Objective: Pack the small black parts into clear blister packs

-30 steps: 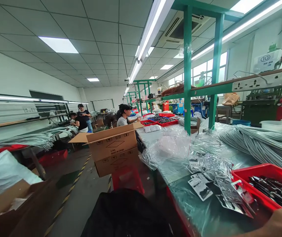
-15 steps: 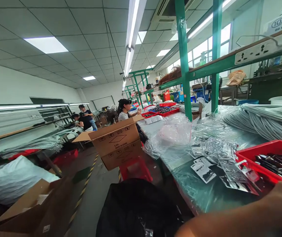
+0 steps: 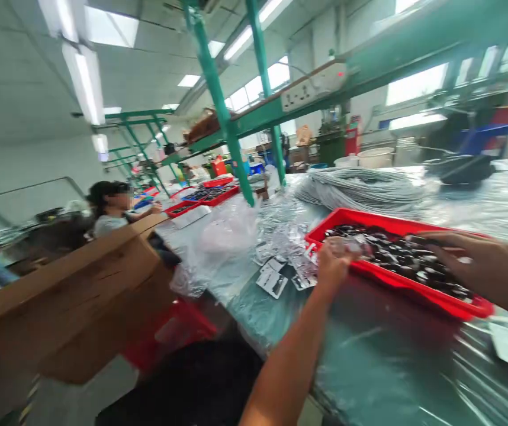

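My left hand (image 3: pixel 334 263) is at the near left corner of a red tray (image 3: pixel 396 278), its fingers closed on what looks like a small clear plastic bag (image 3: pixel 354 247). Small dark parts with pale or shiny bits (image 3: pixel 389 251) fill the tray; blur hides their exact kind. Over the tray's right part is my right hand (image 3: pixel 471 257), fingers stretched down among the parts, the tips partly hidden. Left of the tray, small silver-and-clear packets (image 3: pixel 274 281) lie scattered on the plastic-covered table (image 3: pixel 280 325).
Behind the tray lies a coil of grey cable (image 3: pixel 356 189). Crumpled clear plastic (image 3: pixel 227 231) rests farther along the table. Green posts (image 3: pixel 222 106) carry a shelf above. A large cardboard box (image 3: pixel 103 296) stands at the left, with a seated person (image 3: pixel 109 207) beyond it.
The view has swung right, bringing the whole red tray into sight. Both hands now show at the tray; before, only one blurred forearm and hand showed at the lower right.
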`<act>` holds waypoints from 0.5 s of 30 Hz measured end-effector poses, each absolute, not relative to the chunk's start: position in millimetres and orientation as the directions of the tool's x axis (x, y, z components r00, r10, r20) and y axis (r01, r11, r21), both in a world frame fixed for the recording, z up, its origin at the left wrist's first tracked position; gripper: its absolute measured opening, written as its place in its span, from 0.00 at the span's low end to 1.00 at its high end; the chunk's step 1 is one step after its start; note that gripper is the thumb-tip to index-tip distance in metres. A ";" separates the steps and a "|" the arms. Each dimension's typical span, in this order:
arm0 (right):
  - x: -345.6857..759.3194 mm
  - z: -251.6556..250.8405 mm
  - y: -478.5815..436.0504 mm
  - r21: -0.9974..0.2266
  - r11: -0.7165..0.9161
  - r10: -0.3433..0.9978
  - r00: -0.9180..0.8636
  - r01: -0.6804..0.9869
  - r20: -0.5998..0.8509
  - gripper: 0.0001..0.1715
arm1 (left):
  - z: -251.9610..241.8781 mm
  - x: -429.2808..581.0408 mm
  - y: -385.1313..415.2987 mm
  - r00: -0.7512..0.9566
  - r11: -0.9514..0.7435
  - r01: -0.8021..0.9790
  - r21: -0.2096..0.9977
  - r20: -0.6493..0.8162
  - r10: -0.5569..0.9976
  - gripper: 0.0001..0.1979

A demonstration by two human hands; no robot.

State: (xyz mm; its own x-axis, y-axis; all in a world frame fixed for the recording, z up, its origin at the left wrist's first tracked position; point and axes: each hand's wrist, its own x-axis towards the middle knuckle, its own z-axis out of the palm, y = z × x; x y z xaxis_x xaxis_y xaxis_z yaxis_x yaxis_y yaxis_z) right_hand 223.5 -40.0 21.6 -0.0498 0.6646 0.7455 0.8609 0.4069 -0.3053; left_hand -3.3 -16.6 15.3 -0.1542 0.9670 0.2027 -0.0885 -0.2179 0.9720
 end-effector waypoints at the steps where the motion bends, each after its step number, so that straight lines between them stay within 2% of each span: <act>1: 229.7 23.6 -41.8 -0.277 0.346 0.685 -0.040 0.897 0.727 0.13 | 17.5 -7.1 -9.6 -0.178 -0.224 -0.087 0.971 0.206 0.962 0.14; 3: 237.8 33.0 -43.1 -0.242 0.280 0.693 -0.021 0.929 0.721 0.18 | 18.7 -14.2 5.2 -0.222 -0.224 -0.111 0.968 0.195 0.955 0.12; 7: 256.9 65.3 -51.9 -0.282 0.197 0.680 0.077 0.939 0.729 0.19 | 18.1 -34.4 27.8 -0.358 -0.267 -0.125 0.956 0.208 0.910 0.29; 9: 272.7 76.6 -65.8 -0.309 0.103 0.753 0.129 0.945 0.645 0.17 | 18.2 -48.6 36.0 -0.418 -0.351 0.089 0.932 0.355 0.836 0.36; 11: 290.5 76.6 -84.4 -0.286 -0.015 0.847 0.165 0.958 0.506 0.15 | 18.0 -61.6 43.2 -0.409 -0.365 0.338 0.867 0.485 0.773 0.39; 15: 317.7 45.8 -124.4 -0.084 -0.195 0.961 0.208 0.977 0.181 0.12 | 18.0 -63.9 44.0 -0.318 -0.495 0.574 0.652 0.735 0.599 0.35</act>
